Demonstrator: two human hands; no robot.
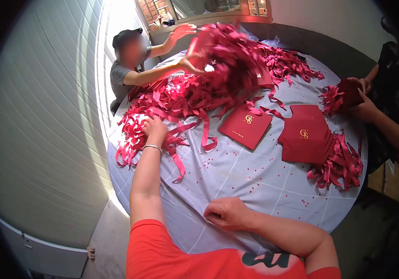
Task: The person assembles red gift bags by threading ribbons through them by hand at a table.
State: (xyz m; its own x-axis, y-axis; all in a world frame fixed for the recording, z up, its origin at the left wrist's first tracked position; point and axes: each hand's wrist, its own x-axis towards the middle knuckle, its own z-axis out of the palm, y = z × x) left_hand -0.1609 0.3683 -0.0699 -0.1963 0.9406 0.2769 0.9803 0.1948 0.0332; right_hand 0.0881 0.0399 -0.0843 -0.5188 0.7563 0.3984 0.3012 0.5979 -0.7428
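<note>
My left hand (155, 128) reaches to the left side of the table, its fingers closed among a bunch of glossy red ribbons (132, 139); the fingertips are partly hidden. Near the front edge, my right hand (228, 214) rests on the cloth, loosely curled with nothing visible in it. Beyond it lies a flat red folder (246, 126) with a gold monogram. To its right is a fanned stack of similar red folders (304, 135), with ribbons (343, 162) spilling from its lower right side.
Across the round table with its grey checked cloth (194, 186), a person (134, 69) raises both hands beside a large ribbon heap (236, 60), partly blurred. At right, another person's hands (364, 104) hold red folders with ribbons. Small red dots dot the cloth.
</note>
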